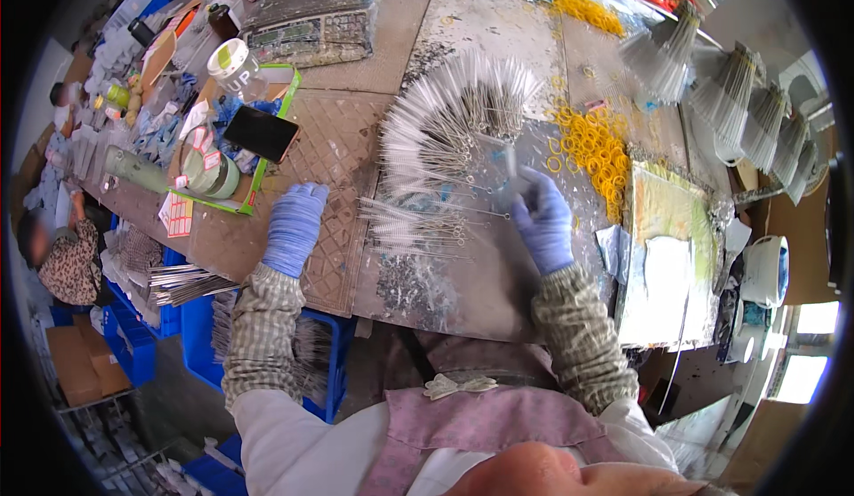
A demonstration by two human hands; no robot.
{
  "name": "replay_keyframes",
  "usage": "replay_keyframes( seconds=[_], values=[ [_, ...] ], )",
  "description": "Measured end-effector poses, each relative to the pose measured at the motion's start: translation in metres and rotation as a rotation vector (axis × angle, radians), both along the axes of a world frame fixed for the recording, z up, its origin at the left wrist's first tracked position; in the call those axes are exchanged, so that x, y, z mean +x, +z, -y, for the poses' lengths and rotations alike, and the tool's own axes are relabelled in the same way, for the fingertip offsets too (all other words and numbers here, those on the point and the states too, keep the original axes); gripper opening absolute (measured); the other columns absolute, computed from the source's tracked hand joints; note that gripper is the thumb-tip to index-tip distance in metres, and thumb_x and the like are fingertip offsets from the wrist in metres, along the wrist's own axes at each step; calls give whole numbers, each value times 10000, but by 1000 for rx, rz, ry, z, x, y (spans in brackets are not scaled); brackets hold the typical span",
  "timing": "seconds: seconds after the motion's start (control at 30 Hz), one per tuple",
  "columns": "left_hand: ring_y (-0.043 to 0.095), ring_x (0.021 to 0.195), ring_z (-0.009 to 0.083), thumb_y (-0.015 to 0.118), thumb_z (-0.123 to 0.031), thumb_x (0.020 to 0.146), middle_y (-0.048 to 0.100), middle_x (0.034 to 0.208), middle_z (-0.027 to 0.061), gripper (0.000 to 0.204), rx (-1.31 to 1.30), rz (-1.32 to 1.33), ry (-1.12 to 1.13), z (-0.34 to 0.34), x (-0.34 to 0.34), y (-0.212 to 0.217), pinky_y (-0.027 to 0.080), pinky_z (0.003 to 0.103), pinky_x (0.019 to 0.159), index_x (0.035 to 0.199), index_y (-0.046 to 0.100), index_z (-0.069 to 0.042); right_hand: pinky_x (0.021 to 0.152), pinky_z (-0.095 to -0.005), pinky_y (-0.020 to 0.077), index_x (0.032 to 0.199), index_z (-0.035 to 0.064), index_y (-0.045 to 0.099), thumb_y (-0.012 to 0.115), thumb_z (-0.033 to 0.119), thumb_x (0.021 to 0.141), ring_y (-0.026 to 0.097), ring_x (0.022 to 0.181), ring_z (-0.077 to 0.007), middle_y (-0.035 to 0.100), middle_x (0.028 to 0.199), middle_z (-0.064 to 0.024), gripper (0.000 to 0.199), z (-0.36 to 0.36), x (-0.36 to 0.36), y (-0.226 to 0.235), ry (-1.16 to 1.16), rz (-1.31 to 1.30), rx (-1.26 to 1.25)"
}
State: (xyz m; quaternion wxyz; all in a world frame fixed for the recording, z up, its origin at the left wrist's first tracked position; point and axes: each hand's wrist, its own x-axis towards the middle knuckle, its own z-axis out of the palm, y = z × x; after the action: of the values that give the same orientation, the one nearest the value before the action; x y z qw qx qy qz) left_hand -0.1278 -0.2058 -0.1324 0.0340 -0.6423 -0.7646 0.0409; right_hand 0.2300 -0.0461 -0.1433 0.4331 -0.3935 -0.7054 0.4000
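My left hand [297, 225], in a blue-violet glove, rests on the table's left front part, fingers curled in and partly hidden; anything in them is out of sight. My right hand [545, 222], gloved alike, is closed by the right end of the brushes, thumb and forefinger near a blurred, pale translucent piece [511, 165] that I cannot name. Many thin wire brushes [418, 131] with white bristles and looped metal ends fan out in an arc. A smaller group of brushes [400, 225] lies in front of them. Yellow rubber bands [598, 162] are heaped right of the brushes.
At left a green-edged box [289, 96] holds jars, with a black phone [261, 134] on it. Another rubber-band pile [587, 8] lies at the back. Brush bundles [663, 51] hang at right. Blue crates [200, 345] stand below the table's edge. A seated person [71, 260] is far left.
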Motion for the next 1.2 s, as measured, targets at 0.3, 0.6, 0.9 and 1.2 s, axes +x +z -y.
replay_keyframes(
  seconds=[0.3,0.6,0.9,1.2],
  values=[
    [639,1021,278,674,-116,825,684,1101,98,336,375,396,-269,-34,95,58,513,419,905,1159,670,-79,878,-398,521,1158,75,624,695,135,880,649,965,-318,672,1028,-141,294,-79,-34,-22,-127,350,39],
    [154,1510,370,808,-588,653,273,1601,162,1125,-141,63,-347,-47,127,47,65,642,1187,1543,327,-97,1004,-425,477,1274,53,592,696,136,852,619,1062,-341,654,1100,-153,442,-11,-17,-7,188,515,486],
    [112,1528,359,834,-576,631,186,1643,155,1216,-199,-92,-325,-81,117,40,10,644,1195,1575,238,-93,887,-450,514,1243,107,623,636,132,862,611,993,-352,668,1077,-132,383,20,-20,-4,245,643,301],
    [88,1535,339,821,-644,599,174,1649,134,1299,-224,-176,-301,-94,114,47,2,620,1203,1579,197,-62,962,-428,512,1218,76,626,619,24,833,619,1106,-365,676,1162,-146,388,-26,-51,-1,-29,365,549]
  ],
)
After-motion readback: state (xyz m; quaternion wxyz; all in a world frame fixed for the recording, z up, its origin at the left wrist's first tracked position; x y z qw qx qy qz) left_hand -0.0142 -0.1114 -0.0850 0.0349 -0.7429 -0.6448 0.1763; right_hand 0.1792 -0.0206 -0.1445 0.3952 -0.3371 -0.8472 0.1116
